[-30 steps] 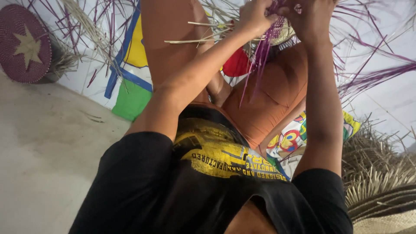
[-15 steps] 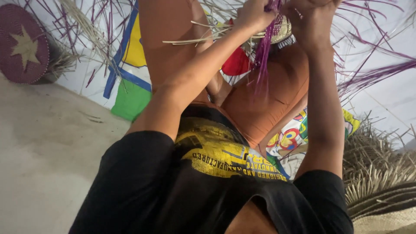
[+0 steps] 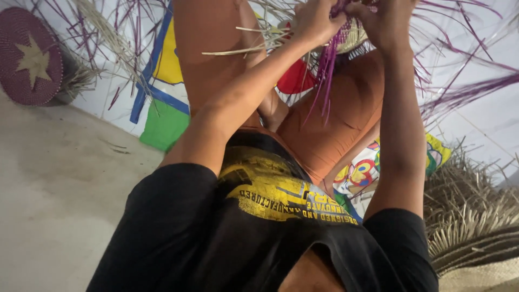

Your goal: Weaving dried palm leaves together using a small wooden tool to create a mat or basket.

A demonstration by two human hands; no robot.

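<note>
Purple strands [image 3: 330,65] are pinched by the left hand [image 3: 316,21] and right hand [image 3: 386,21] at the weave [image 3: 354,38] above the knees [image 3: 346,108] — a slackened grip could loosen the plait, and dry straw [image 3: 243,48] could snap if bent sharply.

Purple strands [image 3: 327,70] beside pale straw-coloured ones [image 3: 254,46]; round woven mat [image 3: 30,57] maroon with a tan star; black shirt [image 3: 227,238] with a yellow print; cloth [image 3: 162,86] in yellow, blue and green blocks; dry fronds [image 3: 470,216] in dull tan.
</note>
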